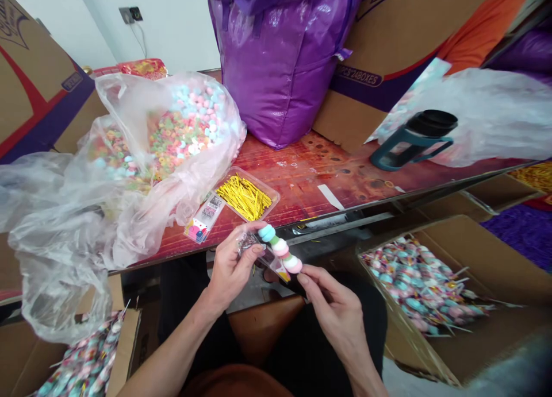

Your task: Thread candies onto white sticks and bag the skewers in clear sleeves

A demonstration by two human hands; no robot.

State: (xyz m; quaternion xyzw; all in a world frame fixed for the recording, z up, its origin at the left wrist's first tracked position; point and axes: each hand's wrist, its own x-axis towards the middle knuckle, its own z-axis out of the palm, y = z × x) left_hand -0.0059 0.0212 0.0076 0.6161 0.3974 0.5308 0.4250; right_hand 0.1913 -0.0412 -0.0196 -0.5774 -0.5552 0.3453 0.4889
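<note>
Candy skewer (281,250), just one, sits mid-frame; our left hand (230,265) pinches its wrapper (246,242), our right hand (334,302) its lower end. We count one tub (276,197) of gold ties (244,197) at centre, two boxes (513,259) of wrapped skewers (420,282) lower left and right.

"Is the candy skewer (281,247) glossy?"

"No, matt and soft-looking; the wrapper (247,241) beside it is clear, shiny plastic."

"And the bench (297,170)?"

"Glossy wood by its look, scuffed in places. The carry bag (280,69) is shiny plastic, the carton (405,38) matt cardboard."
</note>
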